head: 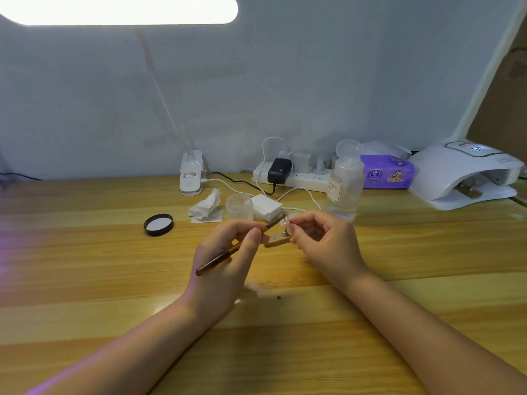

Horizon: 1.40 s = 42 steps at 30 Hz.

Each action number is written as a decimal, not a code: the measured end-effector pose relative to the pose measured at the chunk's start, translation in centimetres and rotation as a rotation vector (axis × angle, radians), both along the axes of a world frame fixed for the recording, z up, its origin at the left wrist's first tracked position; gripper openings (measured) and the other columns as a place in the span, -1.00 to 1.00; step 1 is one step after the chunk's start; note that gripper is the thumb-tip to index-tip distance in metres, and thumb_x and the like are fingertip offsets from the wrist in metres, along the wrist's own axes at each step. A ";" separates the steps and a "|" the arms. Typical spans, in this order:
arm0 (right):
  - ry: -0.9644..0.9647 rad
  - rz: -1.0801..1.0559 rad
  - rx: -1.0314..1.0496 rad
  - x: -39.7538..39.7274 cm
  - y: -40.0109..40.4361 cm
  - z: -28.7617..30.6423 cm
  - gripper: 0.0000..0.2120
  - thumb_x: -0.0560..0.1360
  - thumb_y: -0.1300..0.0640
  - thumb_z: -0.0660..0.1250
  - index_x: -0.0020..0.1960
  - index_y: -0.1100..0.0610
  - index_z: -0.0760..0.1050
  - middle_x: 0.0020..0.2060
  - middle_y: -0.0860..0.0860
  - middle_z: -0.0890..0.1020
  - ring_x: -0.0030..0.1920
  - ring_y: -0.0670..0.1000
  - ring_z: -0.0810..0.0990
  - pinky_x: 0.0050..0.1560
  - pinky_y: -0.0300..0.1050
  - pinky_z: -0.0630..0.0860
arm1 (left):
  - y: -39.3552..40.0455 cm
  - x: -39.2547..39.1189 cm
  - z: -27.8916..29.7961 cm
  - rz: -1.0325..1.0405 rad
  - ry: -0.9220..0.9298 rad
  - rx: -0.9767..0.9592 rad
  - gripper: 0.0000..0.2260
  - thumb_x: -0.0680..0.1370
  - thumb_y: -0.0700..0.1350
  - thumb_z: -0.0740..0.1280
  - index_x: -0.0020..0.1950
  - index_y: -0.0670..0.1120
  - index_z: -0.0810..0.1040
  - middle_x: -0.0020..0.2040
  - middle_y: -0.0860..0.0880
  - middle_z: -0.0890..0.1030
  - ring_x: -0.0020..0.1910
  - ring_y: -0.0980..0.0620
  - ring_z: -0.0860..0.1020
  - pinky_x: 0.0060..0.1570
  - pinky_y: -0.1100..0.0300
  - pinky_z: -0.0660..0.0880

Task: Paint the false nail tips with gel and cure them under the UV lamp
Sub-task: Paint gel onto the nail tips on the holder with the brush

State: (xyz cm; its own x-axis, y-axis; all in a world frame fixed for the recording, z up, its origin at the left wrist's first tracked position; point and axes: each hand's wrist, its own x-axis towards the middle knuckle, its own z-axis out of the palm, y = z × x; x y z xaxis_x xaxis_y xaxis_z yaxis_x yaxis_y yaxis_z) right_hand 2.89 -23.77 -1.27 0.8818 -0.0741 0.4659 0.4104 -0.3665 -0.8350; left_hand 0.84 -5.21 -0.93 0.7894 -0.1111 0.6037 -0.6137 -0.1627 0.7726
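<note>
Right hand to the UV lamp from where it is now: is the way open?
Probably yes. The UV lamp stands at the table's far right with its opening facing forward, and bare table lies between it and the right hand, which pinches a nail tip.

The brush (242,243) middle is hiding inside the left hand (228,260); the nail tip (286,222) is showing too small to read; the UV lamp (467,175) interior is staying dark

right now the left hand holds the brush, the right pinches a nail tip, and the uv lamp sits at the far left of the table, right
Not quite. The head view shows the UV lamp at the far right of the table, not the left. The left hand does hold the brush, and the right hand pinches the nail tip.
</note>
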 end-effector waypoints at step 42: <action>0.041 0.059 0.085 0.3 0.1 -0.3 -0.92 0.45 0.27 0.42 -0.09 0.13 0.61 -0.26 0.10 0.67 -0.25 0.02 0.67 -0.20 -0.08 0.62 | 0.1 0.3 -0.1 0.048 -0.010 -0.056 -0.86 0.58 -0.03 0.28 0.00 -0.01 0.61 -0.12 0.08 0.69 -0.05 0.17 0.64 -0.06 0.45 0.45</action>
State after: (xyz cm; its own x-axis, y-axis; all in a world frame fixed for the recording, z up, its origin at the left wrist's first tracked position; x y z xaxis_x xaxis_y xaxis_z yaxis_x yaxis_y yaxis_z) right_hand 3.17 -23.72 -1.61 0.9039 -0.0589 0.4236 0.3942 -0.2695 -0.8786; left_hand 1.19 -5.11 -1.03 0.7871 -0.0395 0.6156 -0.6139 -0.1486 0.7753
